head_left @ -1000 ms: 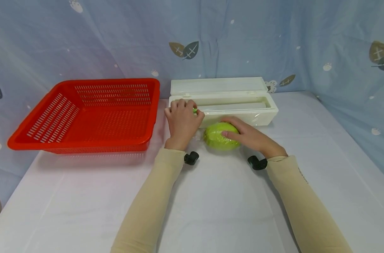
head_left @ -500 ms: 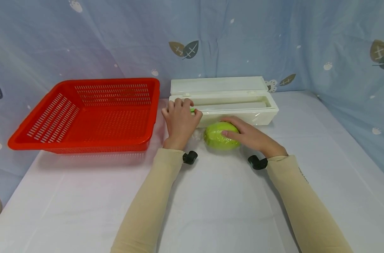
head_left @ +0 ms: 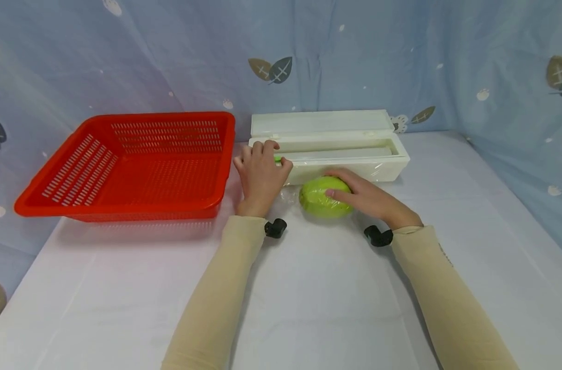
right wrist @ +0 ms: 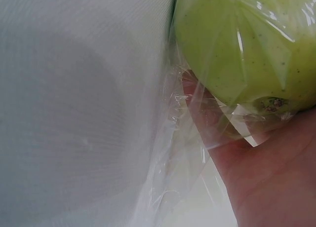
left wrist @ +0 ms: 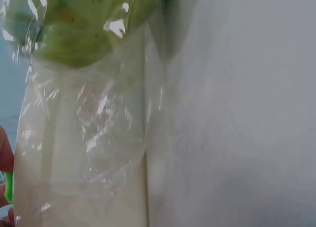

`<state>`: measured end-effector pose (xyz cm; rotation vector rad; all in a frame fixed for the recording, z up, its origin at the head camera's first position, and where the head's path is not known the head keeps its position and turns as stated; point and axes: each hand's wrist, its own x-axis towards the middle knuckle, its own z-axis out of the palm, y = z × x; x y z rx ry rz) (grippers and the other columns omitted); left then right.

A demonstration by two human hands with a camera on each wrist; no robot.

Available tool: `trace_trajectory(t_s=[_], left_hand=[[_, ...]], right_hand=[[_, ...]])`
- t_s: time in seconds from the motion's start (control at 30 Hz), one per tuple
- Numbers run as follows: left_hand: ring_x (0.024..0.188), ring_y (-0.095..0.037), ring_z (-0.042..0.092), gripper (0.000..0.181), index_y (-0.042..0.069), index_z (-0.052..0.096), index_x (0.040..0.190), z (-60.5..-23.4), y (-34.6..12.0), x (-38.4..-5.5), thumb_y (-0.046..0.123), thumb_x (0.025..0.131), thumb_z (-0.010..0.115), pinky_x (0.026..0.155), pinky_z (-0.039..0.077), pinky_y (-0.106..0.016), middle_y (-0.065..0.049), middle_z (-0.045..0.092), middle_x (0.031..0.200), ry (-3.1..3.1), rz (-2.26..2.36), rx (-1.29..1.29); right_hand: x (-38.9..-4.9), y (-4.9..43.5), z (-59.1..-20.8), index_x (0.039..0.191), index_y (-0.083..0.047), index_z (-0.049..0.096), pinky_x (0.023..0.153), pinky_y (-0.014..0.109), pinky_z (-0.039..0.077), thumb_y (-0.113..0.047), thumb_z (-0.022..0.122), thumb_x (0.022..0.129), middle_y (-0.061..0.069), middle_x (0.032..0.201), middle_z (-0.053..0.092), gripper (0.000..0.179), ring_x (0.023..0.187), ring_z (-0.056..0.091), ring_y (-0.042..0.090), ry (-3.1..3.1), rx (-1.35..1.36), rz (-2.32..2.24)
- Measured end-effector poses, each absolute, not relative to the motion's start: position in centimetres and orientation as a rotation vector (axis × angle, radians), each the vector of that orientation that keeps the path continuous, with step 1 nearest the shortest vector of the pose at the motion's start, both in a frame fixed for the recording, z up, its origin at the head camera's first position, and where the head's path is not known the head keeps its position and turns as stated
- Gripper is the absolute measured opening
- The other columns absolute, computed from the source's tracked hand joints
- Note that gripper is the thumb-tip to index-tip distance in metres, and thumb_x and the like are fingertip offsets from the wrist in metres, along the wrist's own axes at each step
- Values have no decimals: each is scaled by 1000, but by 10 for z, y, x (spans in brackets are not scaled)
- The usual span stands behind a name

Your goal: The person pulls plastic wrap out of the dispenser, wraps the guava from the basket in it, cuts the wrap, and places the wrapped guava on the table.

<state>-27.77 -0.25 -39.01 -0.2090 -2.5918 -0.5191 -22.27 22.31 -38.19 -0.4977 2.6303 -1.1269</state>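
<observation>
My left hand (head_left: 262, 180) pinches a small bright green slide cutter (head_left: 277, 159) between thumb and fingers, at the left part of the front edge of a white cling film box (head_left: 355, 169). The box's lid stands up, and a pale roll lies inside. My right hand (head_left: 368, 198) holds a yellow-green, speckled fruit (head_left: 320, 198) from its right side, thumb on top. Clear film covers the fruit (right wrist: 237, 49). In the left wrist view, wrinkled cling film (left wrist: 94, 133) stretches from the fruit across the box front. The fruit hides part of the right fingers.
A red slotted plastic basket (head_left: 137, 210) stands to the left, close to my left hand. A white cloth (head_left: 327, 298) covers the table. Behind the box hangs a blue curtain (head_left: 355, 61) with leaf prints.
My left hand has slid left along the box's front edge with the green slide cutter. The right hand keeps its hold on the fruit and stays in place.
</observation>
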Motion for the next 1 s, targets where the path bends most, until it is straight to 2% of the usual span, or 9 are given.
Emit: trace_trajectory(t_s=[0.63,1.0], left_hand=[[88,-21,38,26,21,59,101,-390,-11,-278,32,80,48,76,26,-37,0,53,95,-2577,-552,-260],[90,-22,39,27,21,58,104,-389,-13,-279,29,79,49,77,27,-38,-2,51,97,-2587,-608,-265]], right_hand=[[-224,226,-385,133,-31,35,96,48,27,-54,50,83,-6,134,31,56,117,33,19,2627,-484,-1127],[-225,226,-384,133,-29,36,96,47,26,-53,50,84,-6,133,32,56,117,33,18,2624,-503,-1138]])
